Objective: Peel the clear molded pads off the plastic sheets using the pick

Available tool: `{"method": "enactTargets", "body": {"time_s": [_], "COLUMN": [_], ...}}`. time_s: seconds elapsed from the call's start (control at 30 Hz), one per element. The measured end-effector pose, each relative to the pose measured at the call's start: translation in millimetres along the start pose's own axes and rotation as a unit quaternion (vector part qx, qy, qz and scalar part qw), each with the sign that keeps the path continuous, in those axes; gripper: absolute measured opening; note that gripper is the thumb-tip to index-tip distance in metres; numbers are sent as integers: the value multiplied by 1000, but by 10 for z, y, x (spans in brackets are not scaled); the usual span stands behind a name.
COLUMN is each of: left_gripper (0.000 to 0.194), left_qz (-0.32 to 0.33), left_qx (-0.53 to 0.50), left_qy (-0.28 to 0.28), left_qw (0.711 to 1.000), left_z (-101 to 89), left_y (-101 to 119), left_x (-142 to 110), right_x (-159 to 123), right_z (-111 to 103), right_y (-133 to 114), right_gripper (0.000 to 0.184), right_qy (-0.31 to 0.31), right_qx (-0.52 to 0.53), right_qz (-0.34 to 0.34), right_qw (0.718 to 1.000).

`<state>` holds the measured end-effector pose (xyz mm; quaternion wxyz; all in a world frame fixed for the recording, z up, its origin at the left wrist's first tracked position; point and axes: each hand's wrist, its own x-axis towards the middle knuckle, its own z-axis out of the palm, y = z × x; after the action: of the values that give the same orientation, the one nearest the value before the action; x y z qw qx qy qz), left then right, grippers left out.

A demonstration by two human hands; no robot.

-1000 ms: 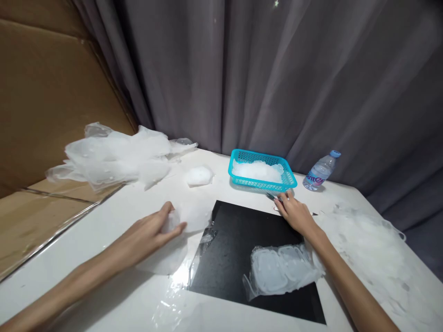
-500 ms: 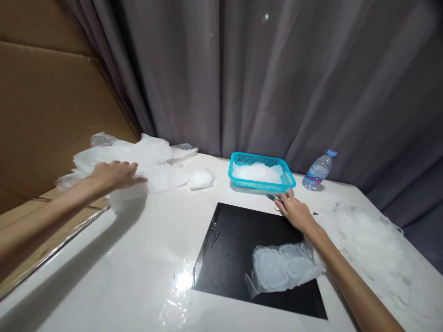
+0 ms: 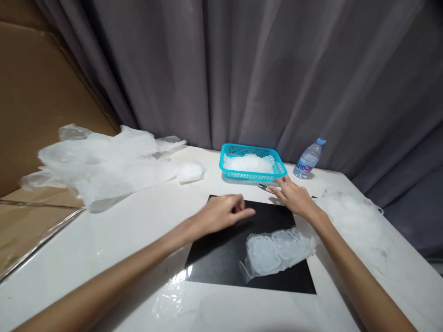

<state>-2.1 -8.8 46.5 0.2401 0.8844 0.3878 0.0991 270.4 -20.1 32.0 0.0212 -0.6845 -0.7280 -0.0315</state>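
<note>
My left hand (image 3: pixel 223 213) hovers over the far left part of a black mat (image 3: pixel 221 256), its fingers loosely curled with the index finger stretched out, and nothing shows in it. My right hand (image 3: pixel 293 197) rests at the mat's far right corner, fingers on a small pair of scissors (image 3: pixel 266 187) lying in front of a turquoise basket (image 3: pixel 225 169). A clear plastic blister sheet (image 3: pixel 273 249) lies on the mat between my forearms.
The basket holds white plastic pieces. A heap of clear plastic (image 3: pixel 100 163) lies at the far left, more scraps (image 3: pixel 353 221) at the right. A water bottle (image 3: pixel 307 159) stands by the grey curtain. Cardboard (image 3: pixel 38 92) leans on the left.
My left hand carried a piece of plastic to the heap at the far left, let it go, and has swung back over the black mat. My right hand stayed by the scissors.
</note>
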Motion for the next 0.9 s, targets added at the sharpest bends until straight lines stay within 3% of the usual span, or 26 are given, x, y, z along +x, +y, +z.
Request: {"method": "enactTargets", "body": {"time_s": [0.13, 0.23, 0.37, 0.47, 0.57, 0.67, 0.73, 0.8, 0.9], "left_gripper": [68, 54, 29, 27, 25, 20, 16, 13, 24], "left_qz": [72, 112, 139, 55, 0, -17, -7, 37, 131], "left_qx": [54, 85, 56, 38, 42, 53, 101, 154, 185], "left_qy": [-84, -123, -147, -139, -41, -24, -23, 10, 9], "left_qw": [992, 983, 978, 988, 998, 998, 995, 987, 974], "left_z": [485, 600, 418, 109, -266, -614, -743, -728, -477], "left_y": [434, 543, 445, 251, 34, -62, -5, 140, 437], "left_x": [170, 148, 29, -30, -52, -105, -178, -272, -421], "right_x": [-101, -179, -258, -271, -233, -173, -141, -119, -90], "right_z": [-238, -367, -427, -413, -398, -427, -455, -457, -370], "right_y": [199, 502, 901, 967, 769, 391, 112, -127, -315], "right_gripper": [41, 42, 59, 59, 49, 44, 55, 63, 70], "right_qy": [-47, -122, -175, -218, -219, -161, -121, -104, -121], "right_qx": [31, 53, 14, 53, 118, 191, 290, 399, 488], "right_qz": [-29, -19, 67, 76, 45, -2, -22, 1, 46], "right_qw": [998, 991, 982, 971, 968, 968, 949, 911, 863]}}
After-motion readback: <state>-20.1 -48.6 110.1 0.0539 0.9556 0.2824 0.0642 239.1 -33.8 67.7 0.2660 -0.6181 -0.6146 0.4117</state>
